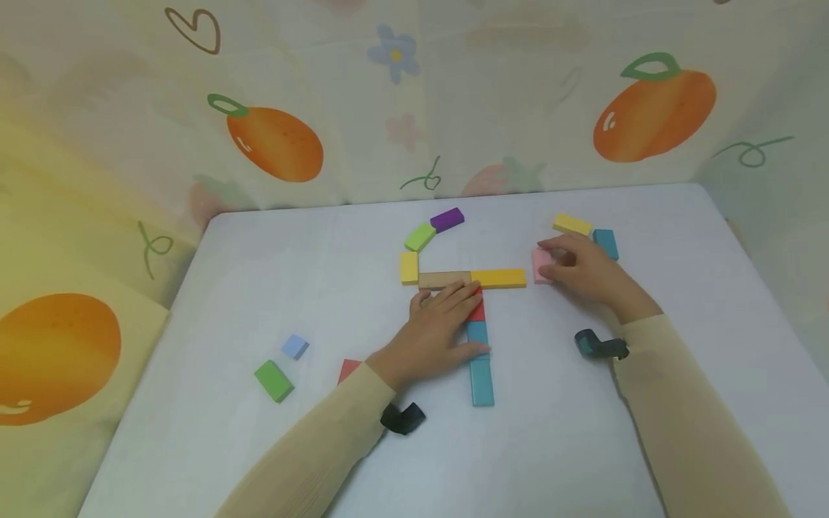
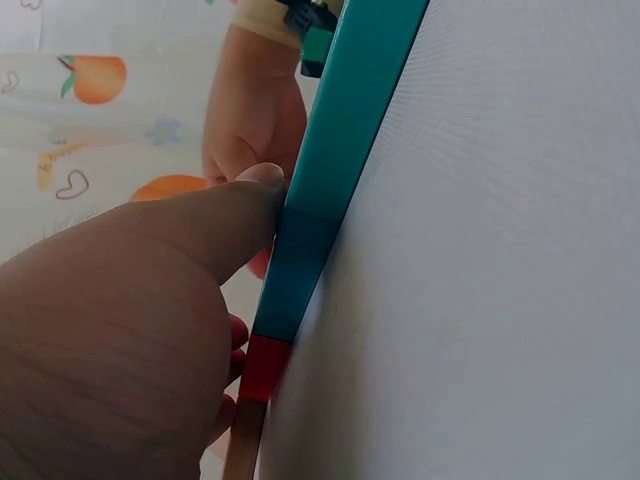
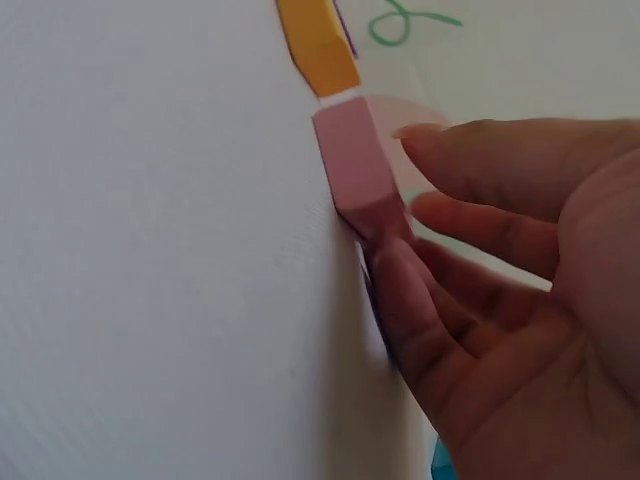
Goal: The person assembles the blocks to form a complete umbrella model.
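Note:
My left hand (image 1: 440,327) lies over a column of blocks, fingers extended across the red block (image 1: 478,309) and thumb against the side of the blue block (image 2: 292,275). Below these sits a teal block (image 1: 482,383), lined up end to end. A wooden tan block (image 1: 444,279) and an orange-yellow block (image 1: 499,278) form a row across the column's top. At the right end of that row, my right hand (image 1: 586,270) pinches a pink block (image 3: 360,160) between thumb and fingers, with a small gap to the orange-yellow block.
A yellow block (image 1: 409,267), a light green block (image 1: 420,236) and a purple block (image 1: 447,220) curve upward at the row's left. Beyond my right hand are another yellow block (image 1: 573,224) and a blue-teal block (image 1: 606,244). Green (image 1: 274,381), light blue (image 1: 295,347) and red (image 1: 348,369) blocks lie left.

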Available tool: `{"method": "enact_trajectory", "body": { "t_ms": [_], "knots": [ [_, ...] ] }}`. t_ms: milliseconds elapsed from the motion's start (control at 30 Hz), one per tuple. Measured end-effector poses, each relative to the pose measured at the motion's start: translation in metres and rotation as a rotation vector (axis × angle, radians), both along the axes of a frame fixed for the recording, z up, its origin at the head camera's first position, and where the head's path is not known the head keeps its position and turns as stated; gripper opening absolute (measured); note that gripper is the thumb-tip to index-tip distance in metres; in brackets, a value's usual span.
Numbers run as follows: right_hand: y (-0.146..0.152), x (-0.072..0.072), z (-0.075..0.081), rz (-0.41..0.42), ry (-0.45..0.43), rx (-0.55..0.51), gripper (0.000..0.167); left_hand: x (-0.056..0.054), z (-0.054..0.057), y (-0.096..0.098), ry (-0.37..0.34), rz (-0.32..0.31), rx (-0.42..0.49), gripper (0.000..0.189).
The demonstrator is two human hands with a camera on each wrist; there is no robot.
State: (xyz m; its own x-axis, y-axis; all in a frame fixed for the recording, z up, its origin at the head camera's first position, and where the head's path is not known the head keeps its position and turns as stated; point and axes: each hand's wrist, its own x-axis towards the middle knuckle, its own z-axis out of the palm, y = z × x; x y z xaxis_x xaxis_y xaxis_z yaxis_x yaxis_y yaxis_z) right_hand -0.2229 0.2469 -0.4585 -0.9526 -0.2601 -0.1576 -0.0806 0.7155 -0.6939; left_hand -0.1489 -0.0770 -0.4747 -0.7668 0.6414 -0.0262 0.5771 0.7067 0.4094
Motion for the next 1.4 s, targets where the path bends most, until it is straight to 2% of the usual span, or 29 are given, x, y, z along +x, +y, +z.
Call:
{"method": "enact_trajectory", "body": {
  "t_ms": [167,300,833,1400],
  "knots": [
    [0.009,0.004,0.006,0.09,-0.035,-0.071,0.059,0.0,0.002,0.001,0.005,0.003,-0.008,0.09],
    [0.007,0.005,0.008,0.118,-0.069,-0.072,0.066,0.001,0.003,0.001,0.005,0.003,-0.014,0.089],
    [-0.011,0.005,0.0,0.096,-0.068,-0.048,0.069,0.001,0.002,0.001,-0.003,0.003,-0.007,0.09],
    [-0.009,0.005,-0.002,0.098,-0.037,-0.063,0.068,0.001,0.002,0.001,0.0,-0.003,-0.017,0.091]
  ]
}}
